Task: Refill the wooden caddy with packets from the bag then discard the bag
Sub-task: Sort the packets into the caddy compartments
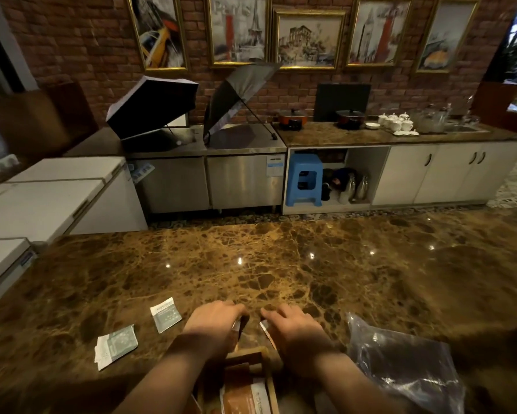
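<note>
Your left hand [213, 324] & right hand [290, 327] each pinch packets over the wooden caddy [248, 380] at bottom center; two grey packets [116, 349] left, plastic bag [400, 366] undiscarded.

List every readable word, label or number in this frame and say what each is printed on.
"Paris": gold-framed tower painting on the brick wall.
Grey-and-white packets on the brown marble counter: print too blurred.
Orange packet in the wooden caddy: unreadable.
Steel cabinet's blue-white sticker: too small.
</note>
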A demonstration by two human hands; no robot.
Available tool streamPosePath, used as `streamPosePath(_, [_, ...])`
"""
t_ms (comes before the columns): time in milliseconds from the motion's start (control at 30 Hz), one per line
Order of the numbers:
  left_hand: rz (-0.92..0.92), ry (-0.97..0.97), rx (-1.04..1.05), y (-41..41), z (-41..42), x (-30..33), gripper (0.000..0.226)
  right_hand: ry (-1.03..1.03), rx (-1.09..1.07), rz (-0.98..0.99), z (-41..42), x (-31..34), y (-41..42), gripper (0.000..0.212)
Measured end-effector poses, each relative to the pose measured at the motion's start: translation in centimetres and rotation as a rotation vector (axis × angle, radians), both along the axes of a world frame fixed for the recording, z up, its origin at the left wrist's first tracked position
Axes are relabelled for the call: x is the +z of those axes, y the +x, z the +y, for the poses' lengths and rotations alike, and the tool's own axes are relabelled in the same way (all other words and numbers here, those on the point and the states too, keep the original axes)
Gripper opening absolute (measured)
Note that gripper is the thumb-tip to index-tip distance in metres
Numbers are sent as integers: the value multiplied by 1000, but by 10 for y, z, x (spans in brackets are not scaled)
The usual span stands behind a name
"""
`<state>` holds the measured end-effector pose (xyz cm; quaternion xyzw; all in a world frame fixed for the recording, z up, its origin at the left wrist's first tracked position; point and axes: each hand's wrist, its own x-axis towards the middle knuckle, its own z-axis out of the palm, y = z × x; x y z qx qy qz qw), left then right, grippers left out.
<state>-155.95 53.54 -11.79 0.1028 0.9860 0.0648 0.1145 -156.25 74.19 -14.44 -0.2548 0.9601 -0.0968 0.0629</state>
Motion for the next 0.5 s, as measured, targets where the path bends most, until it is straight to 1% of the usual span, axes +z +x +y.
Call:
streamPosePath(100, [21, 60, 44, 5, 0, 3, 32, -129, -43, 28, 1, 4, 0, 54])
streamPosePath(233, [56, 210, 134, 13, -11, 13, 25, -207, -123, -16, 0, 10, -1, 27])
streamPosePath(300, [89, 276, 183, 18, -20, 23, 28, -222, -145, -47, -2, 20, 1, 19])
streamPosePath(400, [164, 337, 244, 29, -33, 44, 29, -222, -128, -70, -6, 36, 4, 19])
streamPosePath(500, [202, 393, 309, 46, -46, 63, 29, -317, -106, -71, -18, 55, 13, 15])
